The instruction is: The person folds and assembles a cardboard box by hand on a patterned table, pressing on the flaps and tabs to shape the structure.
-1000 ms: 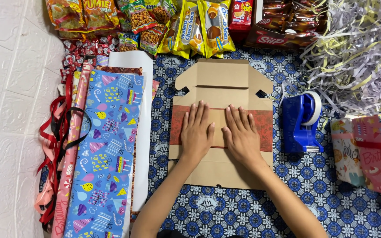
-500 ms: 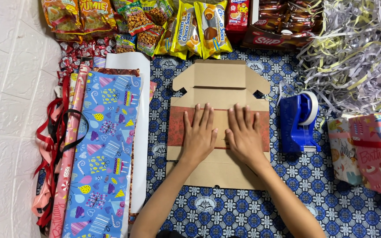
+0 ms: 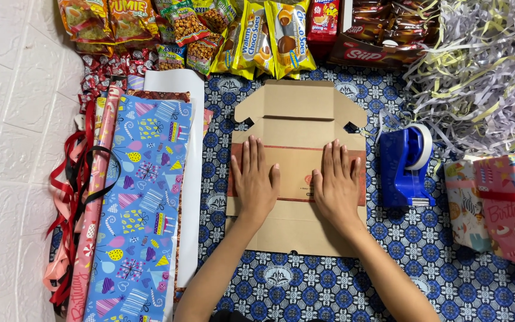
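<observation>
Head view: the left hand (image 3: pixel 254 186) and right hand (image 3: pixel 337 188) lie flat, fingers spread, grasping nothing, on a flattened cardboard box (image 3: pixel 297 122) on the patterned floor cloth (image 3: pixel 329 286), hiding its middle; the snack carton (image 3: pixel 382 48), cut off above, seems full of wrapped bars

One flattened cardboard box (image 3: pixel 296 128) lies at the centre, with two hands flat on it, the left hand (image 3: pixel 255 182) and the right hand (image 3: pixel 336 186). At three o'clock stands one blue tape dispenser (image 3: pixel 405 167), with two wrapped gifts (image 3: pixel 496 203) beyond it and one heap of shredded paper (image 3: pixel 484 65) at two o'clock. At nine o'clock lie at least three rolls of wrapping paper (image 3: pixel 141 197) and one bundle of ribbons (image 3: pixel 70 197), while the snack packets (image 3: pixel 210 30) at twelve o'clock overlap too much to count.
</observation>
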